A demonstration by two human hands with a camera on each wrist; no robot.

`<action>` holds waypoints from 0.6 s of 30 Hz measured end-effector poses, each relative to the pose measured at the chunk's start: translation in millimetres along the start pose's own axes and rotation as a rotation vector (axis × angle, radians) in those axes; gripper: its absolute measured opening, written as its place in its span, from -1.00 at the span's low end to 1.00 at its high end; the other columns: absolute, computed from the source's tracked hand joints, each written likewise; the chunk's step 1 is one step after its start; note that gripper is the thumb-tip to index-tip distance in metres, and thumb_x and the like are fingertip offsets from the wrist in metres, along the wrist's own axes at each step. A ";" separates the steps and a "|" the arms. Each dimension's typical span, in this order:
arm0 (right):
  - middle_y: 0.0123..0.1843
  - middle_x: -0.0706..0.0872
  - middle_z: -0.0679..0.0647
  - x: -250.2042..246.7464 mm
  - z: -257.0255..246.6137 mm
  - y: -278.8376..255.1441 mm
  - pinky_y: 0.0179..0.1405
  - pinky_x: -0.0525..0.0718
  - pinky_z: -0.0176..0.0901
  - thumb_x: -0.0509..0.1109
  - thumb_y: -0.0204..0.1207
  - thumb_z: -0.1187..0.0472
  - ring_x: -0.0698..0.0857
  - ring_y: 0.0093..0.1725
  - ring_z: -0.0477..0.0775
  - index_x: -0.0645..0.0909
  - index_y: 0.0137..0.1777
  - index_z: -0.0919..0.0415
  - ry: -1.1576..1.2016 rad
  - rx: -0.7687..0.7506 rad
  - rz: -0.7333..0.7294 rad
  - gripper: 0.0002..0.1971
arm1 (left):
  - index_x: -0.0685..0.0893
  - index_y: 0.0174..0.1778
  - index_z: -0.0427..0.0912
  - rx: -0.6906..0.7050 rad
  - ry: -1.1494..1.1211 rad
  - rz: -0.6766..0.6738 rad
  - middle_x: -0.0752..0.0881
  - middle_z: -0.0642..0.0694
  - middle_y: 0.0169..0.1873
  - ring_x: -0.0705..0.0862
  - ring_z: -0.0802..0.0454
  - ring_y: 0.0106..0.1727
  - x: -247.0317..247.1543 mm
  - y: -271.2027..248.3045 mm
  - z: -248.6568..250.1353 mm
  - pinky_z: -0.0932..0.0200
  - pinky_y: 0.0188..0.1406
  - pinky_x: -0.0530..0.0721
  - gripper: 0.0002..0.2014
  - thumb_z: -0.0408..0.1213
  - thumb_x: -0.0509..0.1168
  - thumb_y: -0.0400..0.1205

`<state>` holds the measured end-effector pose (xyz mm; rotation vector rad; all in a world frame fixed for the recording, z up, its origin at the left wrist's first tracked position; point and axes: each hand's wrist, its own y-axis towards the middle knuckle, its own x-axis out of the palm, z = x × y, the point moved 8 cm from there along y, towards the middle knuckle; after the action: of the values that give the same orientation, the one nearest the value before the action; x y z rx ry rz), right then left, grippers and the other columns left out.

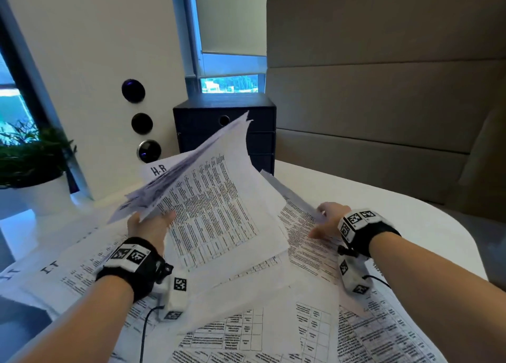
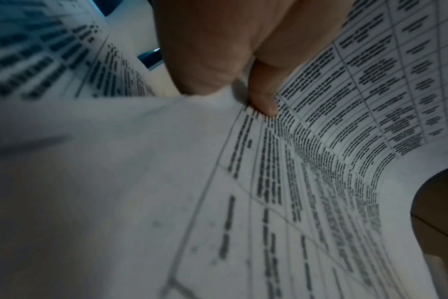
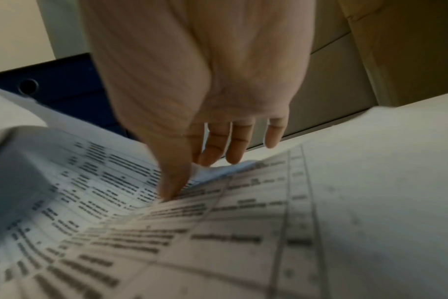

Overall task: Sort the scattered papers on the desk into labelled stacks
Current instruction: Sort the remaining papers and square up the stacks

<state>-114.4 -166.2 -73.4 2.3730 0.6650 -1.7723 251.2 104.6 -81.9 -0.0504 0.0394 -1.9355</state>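
Printed table sheets lie scattered over the white desk [image 1: 410,212]. My left hand [image 1: 152,224] grips a lifted bundle of papers [image 1: 213,193] that fans up and away from me. Close up, its thumb [image 2: 263,101] presses on the top sheet [image 2: 345,121]. To the right, my right hand [image 1: 328,220] holds the raised edge of one printed sheet [image 1: 304,239], thumb [image 3: 171,186] on top and straight fingers [image 3: 233,145] beyond the edge. A sheet labelled "H.R" [image 1: 158,169] lies behind the bundle. Sheets labelled "I.T" [image 1: 50,266] lie at the left.
A dark blue drawer box [image 1: 224,121] stands at the back of the desk. A potted plant [image 1: 30,165] is at the far left, beside a white panel with round black buttons [image 1: 142,123]. The desk's rounded edge [image 1: 471,242] runs along the right, a padded wall behind.
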 end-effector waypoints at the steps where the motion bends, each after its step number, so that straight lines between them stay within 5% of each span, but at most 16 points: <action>1: 0.13 0.74 0.06 -6.1 0.5 1.5 0.09 0.64 -0.07 0.61 0.30 -0.10 0.69 0.06 0.11 0.63 0.23 0.09 0.026 -0.012 0.059 -0.46 | 0.44 0.48 -0.23 0.004 -0.028 -0.041 0.59 -0.13 0.38 0.57 -0.12 0.33 2.8 1.8 -2.4 -0.15 0.39 0.50 -0.13 -0.06 0.64 0.28; 3: -0.11 0.75 0.06 -20.6 4.9 0.4 -0.09 0.57 -0.15 0.52 0.45 0.05 0.68 -0.08 0.12 0.68 -0.13 0.09 0.116 -0.022 0.158 -0.86 | 0.54 0.37 -0.26 0.006 -0.055 -0.060 0.62 -0.05 0.30 0.60 -0.04 0.23 5.0 -6.2 2.4 -0.10 0.38 0.50 -0.32 -0.16 0.60 0.36; 6: -0.36 0.57 0.03 -43.8 26.8 -1.5 -0.16 0.46 -0.16 0.41 0.53 0.16 0.60 -0.16 0.17 0.48 -0.39 0.14 0.281 0.023 0.302 -0.72 | 0.57 0.33 -0.39 0.034 -0.032 0.014 0.64 -0.10 0.20 0.61 -0.10 0.22 -3.7 -14.5 7.9 -0.10 0.34 0.52 -0.54 -0.40 0.47 0.51; 10: -0.17 0.70 0.18 -64.5 57.8 -13.1 -0.06 0.54 -0.11 0.39 0.56 0.24 0.66 -0.10 0.19 0.65 -0.11 0.24 0.649 0.109 0.438 -0.92 | 0.61 0.33 -0.28 0.045 -0.049 -0.056 0.67 -0.10 0.12 0.63 -0.16 0.22 1.6 -16.4 9.6 -0.12 0.36 0.49 -0.58 -0.45 0.44 0.53; 13: -0.08 0.76 0.27 -61.1 65.2 -12.9 0.05 0.70 0.08 0.41 0.55 0.19 0.73 -0.03 0.28 0.70 -0.01 0.36 0.711 0.119 0.386 -0.80 | 0.59 0.33 -0.34 0.007 -0.114 -0.128 0.68 -0.24 0.22 0.64 -0.25 0.23 8.9 -20.6 9.4 -0.32 0.35 0.50 -0.58 -0.58 0.37 0.53; 18: -0.02 0.80 0.28 -35.9 74.5 -8.9 0.10 0.73 0.18 0.45 0.52 0.15 0.77 -0.03 0.28 0.73 -0.10 0.21 0.840 0.155 0.278 -0.87 | 0.69 0.14 -0.35 -0.058 -0.049 -0.154 0.68 -0.23 0.18 0.66 -0.20 0.22 7.9 -18.3 1.2 0.04 0.26 0.53 -0.73 -0.37 0.44 0.55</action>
<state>-192.2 -193.5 -61.7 3.0999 0.2234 -0.6926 231.4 103.8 -79.6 -0.1430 0.0600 -2.0859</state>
